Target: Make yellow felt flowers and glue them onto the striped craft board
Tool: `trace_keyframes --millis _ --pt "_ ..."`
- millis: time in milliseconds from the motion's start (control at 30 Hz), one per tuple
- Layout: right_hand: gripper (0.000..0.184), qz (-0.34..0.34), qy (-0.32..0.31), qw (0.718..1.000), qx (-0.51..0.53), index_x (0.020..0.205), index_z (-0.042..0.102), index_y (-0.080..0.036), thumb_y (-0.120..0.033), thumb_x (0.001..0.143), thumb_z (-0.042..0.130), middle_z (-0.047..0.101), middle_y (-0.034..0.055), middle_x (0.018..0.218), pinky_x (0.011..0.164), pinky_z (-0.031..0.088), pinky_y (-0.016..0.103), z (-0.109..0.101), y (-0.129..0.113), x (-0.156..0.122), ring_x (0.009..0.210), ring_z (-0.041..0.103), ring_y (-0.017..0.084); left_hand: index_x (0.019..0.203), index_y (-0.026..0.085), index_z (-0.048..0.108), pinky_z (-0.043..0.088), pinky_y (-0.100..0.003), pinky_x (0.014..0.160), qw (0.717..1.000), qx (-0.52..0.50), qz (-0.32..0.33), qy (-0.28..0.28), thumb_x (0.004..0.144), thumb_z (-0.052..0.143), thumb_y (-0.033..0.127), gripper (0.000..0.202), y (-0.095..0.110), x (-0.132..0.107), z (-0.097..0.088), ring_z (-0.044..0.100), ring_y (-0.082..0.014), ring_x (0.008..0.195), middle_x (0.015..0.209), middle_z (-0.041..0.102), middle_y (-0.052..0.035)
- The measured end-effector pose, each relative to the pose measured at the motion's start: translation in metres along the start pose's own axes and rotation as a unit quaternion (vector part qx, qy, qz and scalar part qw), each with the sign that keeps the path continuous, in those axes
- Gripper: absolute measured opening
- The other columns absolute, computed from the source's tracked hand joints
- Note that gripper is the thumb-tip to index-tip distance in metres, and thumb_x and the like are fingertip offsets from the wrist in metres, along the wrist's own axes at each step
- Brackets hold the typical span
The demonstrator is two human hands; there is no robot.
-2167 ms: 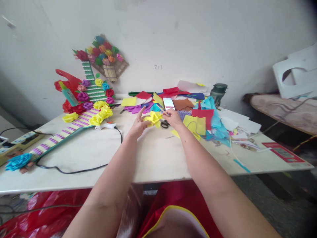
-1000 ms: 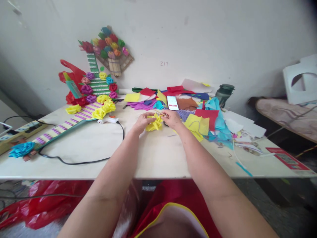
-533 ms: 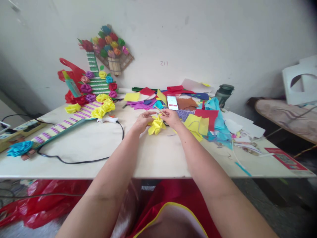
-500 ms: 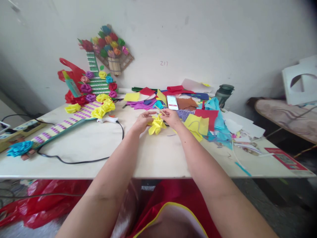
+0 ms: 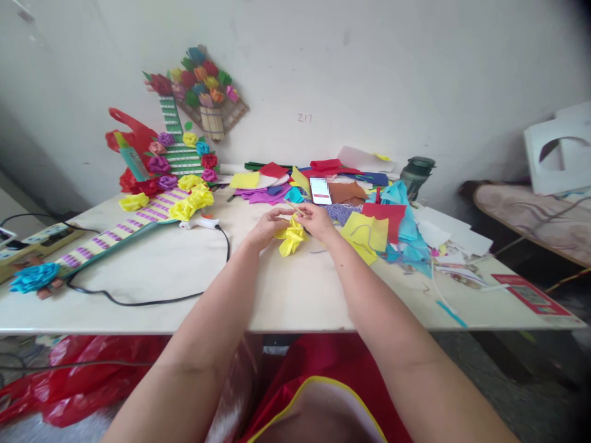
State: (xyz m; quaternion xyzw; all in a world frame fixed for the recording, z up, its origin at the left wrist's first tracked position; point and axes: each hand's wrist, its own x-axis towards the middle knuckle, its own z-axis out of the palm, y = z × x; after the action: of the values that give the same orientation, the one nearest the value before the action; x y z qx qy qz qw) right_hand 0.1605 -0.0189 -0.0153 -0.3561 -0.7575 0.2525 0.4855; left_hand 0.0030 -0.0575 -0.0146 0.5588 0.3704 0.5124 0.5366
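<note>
A yellow crepe-paper flower [image 5: 292, 239] is between my two hands, its petals hanging toward me over the table. My left hand [image 5: 268, 227] is closed on the flower's left side, thumb and fingers bent around it. From the other side my right hand [image 5: 317, 221] pinches a thin wooden stick [image 5: 293, 205] that slants up to the left above the flower. Where the stick meets the paper is hidden by my fingers. Close to the right hand lie yellow paper sheets [image 5: 369, 231] and a bundle of purple yarn [image 5: 341, 213].
Coloured paper and a phone [image 5: 320, 191] lie behind my hands. On the left are a flower-decorated guitar shape [image 5: 133, 224], a white glue gun [image 5: 199, 223] and its black cord [image 5: 138, 303]. A dark green bottle [image 5: 416, 175] stands at the back right.
The yellow flower has turned and dipped slightly between my hands, so its petals sit lower. Both hands stay in nearly the same place, and the stick has shifted a little left.
</note>
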Motion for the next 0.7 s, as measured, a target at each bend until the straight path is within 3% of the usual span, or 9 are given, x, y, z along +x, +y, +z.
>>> trace_keyframes --millis 333,700 --pt "0.026 0.015 0.017 0.999 0.026 0.091 0.062 -0.017 -0.018 0.064 0.058 0.067 0.0028 0.084 0.075 0.048 0.03 -0.0016 -0.0049 -0.0004 0.078 0.062 0.015 0.088 0.015 0.057 0.039 -0.021 0.05 0.998 0.038 0.036 0.036 0.057 0.064 0.02 0.032 0.0007 0.0011 0.0006 0.055 -0.0115 0.052 0.058 0.058 0.001" --pt "0.029 0.008 0.018 0.999 0.032 0.093 0.063 -0.018 -0.018 0.064 0.058 0.067 0.0016 0.084 0.075 0.048 0.028 0.0006 -0.008 -0.0013 0.078 0.062 0.014 0.067 0.015 0.058 0.034 -0.02 0.048 0.999 0.02 -0.026 0.035 0.056 0.063 0.023 0.014 0.0004 0.0005 0.0021 0.05 -0.0093 0.05 0.057 0.056 0.0007"
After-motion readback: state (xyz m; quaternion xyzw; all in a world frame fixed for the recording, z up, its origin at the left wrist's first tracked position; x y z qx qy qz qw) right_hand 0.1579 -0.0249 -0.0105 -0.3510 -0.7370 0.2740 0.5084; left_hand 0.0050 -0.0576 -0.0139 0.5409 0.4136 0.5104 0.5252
